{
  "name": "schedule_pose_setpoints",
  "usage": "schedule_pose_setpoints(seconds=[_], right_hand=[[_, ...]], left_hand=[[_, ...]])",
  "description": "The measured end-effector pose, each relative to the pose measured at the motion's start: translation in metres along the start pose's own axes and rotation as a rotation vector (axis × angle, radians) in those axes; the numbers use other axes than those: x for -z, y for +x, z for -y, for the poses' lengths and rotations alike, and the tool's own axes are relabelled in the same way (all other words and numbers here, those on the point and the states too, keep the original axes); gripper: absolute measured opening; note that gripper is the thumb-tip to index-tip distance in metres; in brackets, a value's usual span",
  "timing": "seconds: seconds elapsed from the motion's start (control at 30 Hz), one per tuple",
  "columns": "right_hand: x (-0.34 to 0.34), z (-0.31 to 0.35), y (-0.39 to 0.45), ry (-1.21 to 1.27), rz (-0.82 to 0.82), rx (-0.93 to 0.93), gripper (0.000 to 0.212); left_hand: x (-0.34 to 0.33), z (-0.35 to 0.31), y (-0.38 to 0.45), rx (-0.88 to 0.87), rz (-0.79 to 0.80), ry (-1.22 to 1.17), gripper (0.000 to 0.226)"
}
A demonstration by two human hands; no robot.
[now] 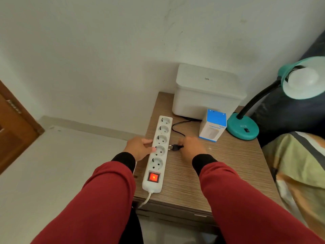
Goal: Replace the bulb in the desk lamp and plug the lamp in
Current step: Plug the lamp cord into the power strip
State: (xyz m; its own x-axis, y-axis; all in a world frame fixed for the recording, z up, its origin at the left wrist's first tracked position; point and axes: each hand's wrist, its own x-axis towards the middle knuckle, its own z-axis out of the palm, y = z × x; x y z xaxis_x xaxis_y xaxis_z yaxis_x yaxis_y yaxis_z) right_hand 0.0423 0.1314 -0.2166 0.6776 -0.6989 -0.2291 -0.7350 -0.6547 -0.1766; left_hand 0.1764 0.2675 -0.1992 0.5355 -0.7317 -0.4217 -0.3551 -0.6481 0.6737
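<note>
White plastic of the power strip was steadied on the wood-grain bedside table by the left hand, fingers curled against its edge. The black plug was pinched in the closed right hand, just beside the fourth socket, pins pointing left, its long axis lying flat across the strip's length. Judged best: the plug should be tipped pins-down, aligned over the holes, then pressed straight while the strip is held. A bulb was seated in the teal desk lamp
</note>
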Motion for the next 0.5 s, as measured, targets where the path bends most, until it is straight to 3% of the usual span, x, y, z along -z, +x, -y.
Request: schedule_pose_setpoints(seconds=[0.1, 0.23, 0.4, 0.5], right_hand=[[0.000, -0.008, 0.000, 0.128, -0.030, -0.028, 0.025], [0.004, -0.018, -0.004, 0.521, -0.081, -0.084, 0.023], [0.016, -0.014, -0.009, 0.753, -0.181, -0.035, 0.010], [0.021, -0.003, -0.008, 0.830, -0.200, -0.015, 0.013]], left_hand=[[-0.002, 0.005, -0.001, 0.002, 0.000, -0.106, 0.047], [-0.004, 0.008, -0.002, -0.007, -0.012, -0.169, 0.044], [-0.005, 0.005, -0.003, -0.011, -0.016, -0.200, 0.043], [-0.007, 0.006, -0.005, -0.016, -0.036, -0.198, 0.042]])
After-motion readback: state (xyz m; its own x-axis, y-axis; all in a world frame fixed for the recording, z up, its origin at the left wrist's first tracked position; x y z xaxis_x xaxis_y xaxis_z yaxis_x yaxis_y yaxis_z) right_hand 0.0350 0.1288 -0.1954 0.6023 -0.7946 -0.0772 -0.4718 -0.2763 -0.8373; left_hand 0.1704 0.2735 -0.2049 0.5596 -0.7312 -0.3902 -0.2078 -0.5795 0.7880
